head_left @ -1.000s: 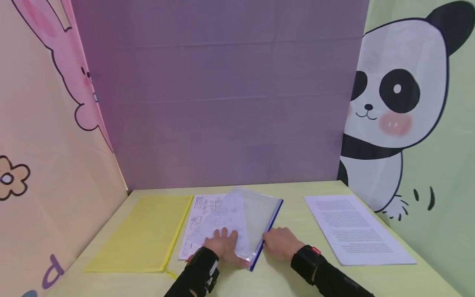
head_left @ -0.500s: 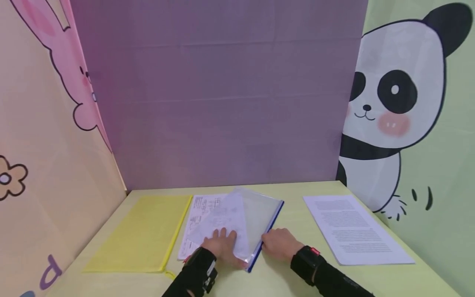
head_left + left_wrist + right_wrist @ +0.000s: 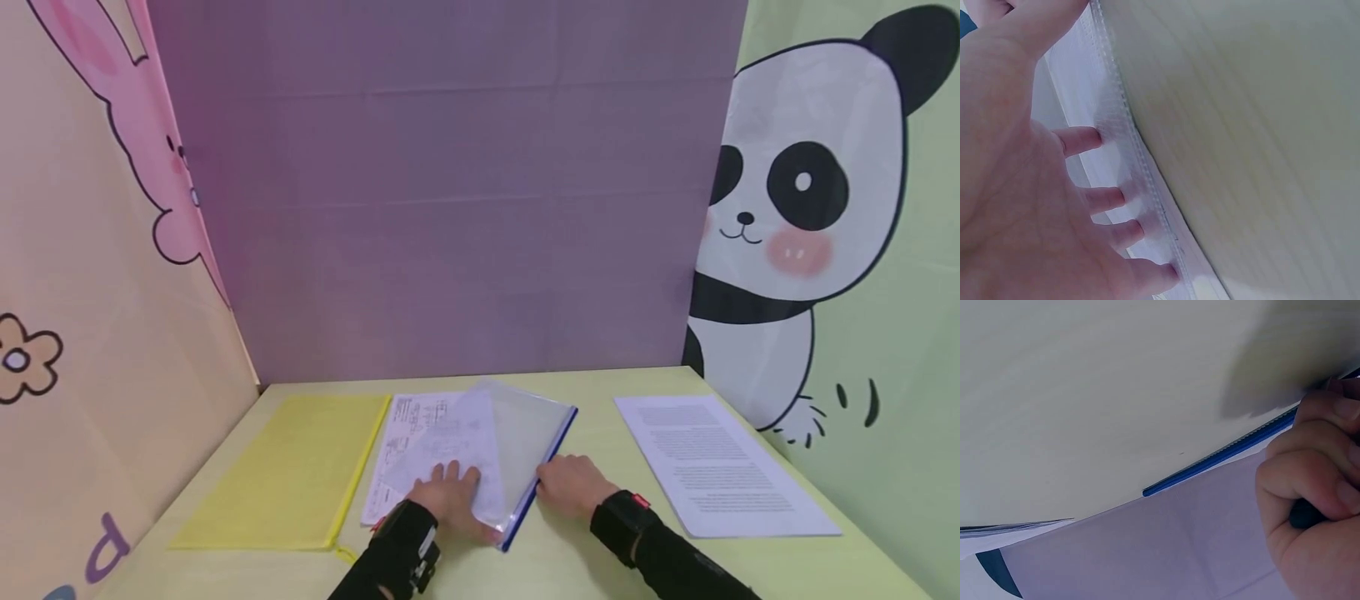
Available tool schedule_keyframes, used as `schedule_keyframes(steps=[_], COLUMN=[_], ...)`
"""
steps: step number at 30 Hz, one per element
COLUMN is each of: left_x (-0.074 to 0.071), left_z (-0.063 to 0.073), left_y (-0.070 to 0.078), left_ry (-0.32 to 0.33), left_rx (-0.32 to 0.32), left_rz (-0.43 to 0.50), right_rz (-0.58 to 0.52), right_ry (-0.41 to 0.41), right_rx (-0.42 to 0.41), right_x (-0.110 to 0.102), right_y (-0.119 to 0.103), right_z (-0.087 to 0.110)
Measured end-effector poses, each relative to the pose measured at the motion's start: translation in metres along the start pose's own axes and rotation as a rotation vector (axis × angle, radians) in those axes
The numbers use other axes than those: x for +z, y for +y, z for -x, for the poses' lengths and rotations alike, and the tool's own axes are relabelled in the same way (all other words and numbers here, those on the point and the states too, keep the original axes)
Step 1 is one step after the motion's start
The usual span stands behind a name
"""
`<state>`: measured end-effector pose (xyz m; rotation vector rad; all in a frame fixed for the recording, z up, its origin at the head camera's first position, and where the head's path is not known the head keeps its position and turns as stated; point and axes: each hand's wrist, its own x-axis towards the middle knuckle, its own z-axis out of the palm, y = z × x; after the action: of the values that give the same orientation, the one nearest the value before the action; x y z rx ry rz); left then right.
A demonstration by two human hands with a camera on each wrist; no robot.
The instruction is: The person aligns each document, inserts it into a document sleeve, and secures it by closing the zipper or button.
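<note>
A clear plastic folder (image 3: pixel 528 425) with a blue edge strip (image 3: pixel 558 433) lies tilted on the table, a white sheet showing through it. Across its lower part my left hand (image 3: pixel 450 500) rests flat with spread fingers, the thumb by the lower corner near the strip. The left wrist view shows these fingertips (image 3: pixel 1113 197) on the plastic. My right hand (image 3: pixel 573 487) pinches the blue strip about midway, fingers curled; the right wrist view has the strip running into the grip. Whatever lies under those fingers is hidden. Partly beneath the folder is a printed sheet (image 3: pixel 408 425).
On the left lies a yellow folder (image 3: pixel 288 471) with a yellow edge strip and small tab. A stack of printed paper (image 3: pixel 720 462) lies on the right. The pale table (image 3: pixel 600 558) ends at a purple backdrop (image 3: pixel 465 208) behind.
My right hand and the folder's blue edge have shifted slightly to the right. The left hand stays almost in place on the folder.
</note>
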<state>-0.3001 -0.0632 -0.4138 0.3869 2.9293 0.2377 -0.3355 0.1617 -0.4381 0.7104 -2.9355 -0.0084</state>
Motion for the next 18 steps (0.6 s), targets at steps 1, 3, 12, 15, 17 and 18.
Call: schedule_keyframes(steps=[1,3,12,15,17,18], left_x=[0.000,-0.001,0.002,0.003,0.004,0.005], left_z=[0.000,0.000,-0.003,-0.005,-0.006,-0.006], left_y=[0.000,0.000,-0.005,-0.009,-0.010,-0.011], left_ry=[-0.001,-0.001,-0.001,-0.002,-0.003,-0.003], left_rx=[0.000,0.001,0.057,0.076,0.083,0.086], left_rz=[-0.002,-0.003,0.018,0.019,0.022,0.023], right_rz=[-0.005,-0.009,-0.003,-0.013,-0.020,-0.021], right_ry=[-0.003,-0.005,-0.003,-0.017,-0.023,-0.024], right_rx=[0.003,0.002,-0.013,-0.017,-0.022,-0.024], right_x=[0.000,0.001,0.002,0.000,-0.001,-0.001], right_y=[0.000,0.001,0.002,0.001,0.001,0.001], right_z=[0.000,0.000,0.004,0.005,0.006,0.006])
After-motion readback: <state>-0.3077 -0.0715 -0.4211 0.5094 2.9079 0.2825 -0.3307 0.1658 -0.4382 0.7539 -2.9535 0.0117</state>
